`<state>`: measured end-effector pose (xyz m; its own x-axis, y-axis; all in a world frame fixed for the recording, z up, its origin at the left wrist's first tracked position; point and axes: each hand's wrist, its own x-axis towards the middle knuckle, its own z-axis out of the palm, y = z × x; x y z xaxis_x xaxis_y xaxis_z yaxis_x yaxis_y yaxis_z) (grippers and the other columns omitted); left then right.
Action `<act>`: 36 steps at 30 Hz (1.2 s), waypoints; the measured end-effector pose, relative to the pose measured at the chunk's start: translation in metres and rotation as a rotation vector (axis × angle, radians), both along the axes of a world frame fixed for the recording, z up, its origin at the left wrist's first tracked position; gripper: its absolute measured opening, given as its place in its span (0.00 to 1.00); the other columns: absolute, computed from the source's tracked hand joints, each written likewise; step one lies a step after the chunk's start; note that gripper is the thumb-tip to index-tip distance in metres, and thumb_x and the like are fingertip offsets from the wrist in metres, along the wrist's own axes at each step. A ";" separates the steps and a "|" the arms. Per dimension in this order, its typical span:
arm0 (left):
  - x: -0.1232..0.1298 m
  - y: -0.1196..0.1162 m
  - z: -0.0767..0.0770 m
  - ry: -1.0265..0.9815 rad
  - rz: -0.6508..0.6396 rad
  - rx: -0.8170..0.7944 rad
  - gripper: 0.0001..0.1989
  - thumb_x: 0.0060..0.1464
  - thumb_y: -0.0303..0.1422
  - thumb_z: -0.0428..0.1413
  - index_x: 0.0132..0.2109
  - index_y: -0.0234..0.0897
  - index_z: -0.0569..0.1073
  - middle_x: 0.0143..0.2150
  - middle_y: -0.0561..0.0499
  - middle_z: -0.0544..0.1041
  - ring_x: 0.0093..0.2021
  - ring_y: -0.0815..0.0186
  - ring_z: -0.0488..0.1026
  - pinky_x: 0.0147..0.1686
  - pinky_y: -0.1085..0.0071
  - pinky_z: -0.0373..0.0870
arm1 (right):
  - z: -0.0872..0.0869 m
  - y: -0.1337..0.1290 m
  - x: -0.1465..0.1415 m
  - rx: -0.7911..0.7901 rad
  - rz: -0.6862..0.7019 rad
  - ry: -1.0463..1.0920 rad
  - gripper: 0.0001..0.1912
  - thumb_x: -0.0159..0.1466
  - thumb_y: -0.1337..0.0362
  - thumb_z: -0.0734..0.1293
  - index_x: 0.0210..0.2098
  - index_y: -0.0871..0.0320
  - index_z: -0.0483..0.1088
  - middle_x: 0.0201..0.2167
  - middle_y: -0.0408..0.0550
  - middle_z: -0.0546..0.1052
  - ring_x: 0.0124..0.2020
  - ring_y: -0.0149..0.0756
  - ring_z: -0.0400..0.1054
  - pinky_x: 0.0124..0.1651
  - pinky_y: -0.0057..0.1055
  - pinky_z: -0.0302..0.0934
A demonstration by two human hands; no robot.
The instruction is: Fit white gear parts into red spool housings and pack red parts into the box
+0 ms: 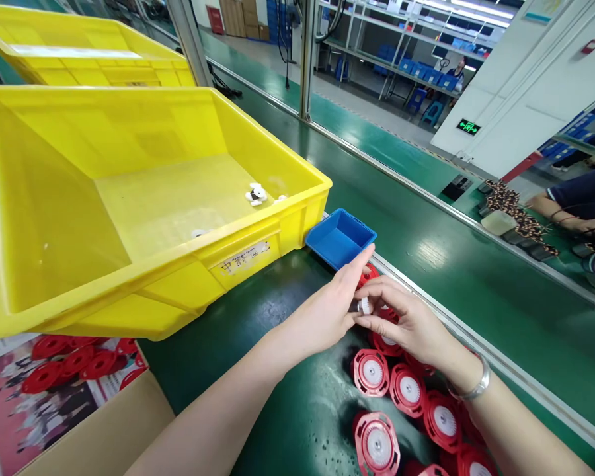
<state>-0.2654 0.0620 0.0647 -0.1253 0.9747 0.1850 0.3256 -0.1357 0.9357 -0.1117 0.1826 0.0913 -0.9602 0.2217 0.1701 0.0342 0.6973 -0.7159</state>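
A small white toothed gear (363, 305) sits between my two hands, with a greyish part beside it. My right hand (409, 320) pinches the gear between thumb and fingertips. My left hand (334, 307) closes on the same piece from the other side, one finger stretched upward; its other fingers are mostly hidden. Below and behind the hands stand several red housings, each with a white gear disc on top, such as this red housing (377, 444). Just beyond my left hand is a small blue bin (341, 238).
A large yellow crate (272, 231) with a few white parts stands left, another yellow crate (163, 69) behind it. Flat red parts (74, 363) lie in a cardboard box (114, 436). A metal rail (456, 304) runs along the right; beyond it are copper-coloured parts (515, 208) and another person's arm.
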 end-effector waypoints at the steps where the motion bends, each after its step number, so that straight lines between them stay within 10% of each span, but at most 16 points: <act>1: -0.001 0.000 -0.001 0.020 -0.011 0.001 0.45 0.56 0.22 0.53 0.73 0.46 0.39 0.72 0.42 0.52 0.69 0.54 0.57 0.65 0.58 0.61 | 0.001 0.001 0.001 -0.011 0.009 -0.016 0.10 0.68 0.59 0.67 0.48 0.52 0.70 0.43 0.48 0.74 0.38 0.34 0.69 0.43 0.33 0.69; 11: -0.011 0.014 -0.009 0.425 0.167 -0.054 0.22 0.64 0.26 0.42 0.62 0.39 0.67 0.65 0.45 0.68 0.60 0.57 0.70 0.58 0.61 0.70 | -0.012 0.055 -0.007 0.177 -0.284 0.007 0.13 0.66 0.62 0.64 0.48 0.56 0.71 0.40 0.49 0.78 0.34 0.35 0.72 0.39 0.35 0.70; 17: -0.003 0.022 -0.016 0.571 0.187 -0.264 0.32 0.59 0.23 0.46 0.70 0.38 0.56 0.66 0.45 0.67 0.56 0.56 0.74 0.52 0.62 0.74 | -0.029 0.055 -0.019 0.258 -0.216 -0.024 0.17 0.65 0.66 0.62 0.53 0.56 0.68 0.51 0.52 0.77 0.49 0.41 0.73 0.54 0.43 0.67; 36: 0.000 0.024 -0.016 0.654 0.210 -0.291 0.30 0.60 0.25 0.48 0.69 0.40 0.57 0.64 0.46 0.70 0.50 0.57 0.78 0.45 0.65 0.76 | -0.035 0.056 -0.022 0.317 -0.231 -0.039 0.11 0.67 0.61 0.62 0.47 0.54 0.70 0.43 0.49 0.79 0.42 0.41 0.74 0.48 0.41 0.69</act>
<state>-0.2652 0.0860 0.0485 -0.2672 0.9634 0.0239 0.8199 0.2142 0.5310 -0.1335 0.2385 0.0559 -0.8980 0.3757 0.2289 0.2396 0.8541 -0.4617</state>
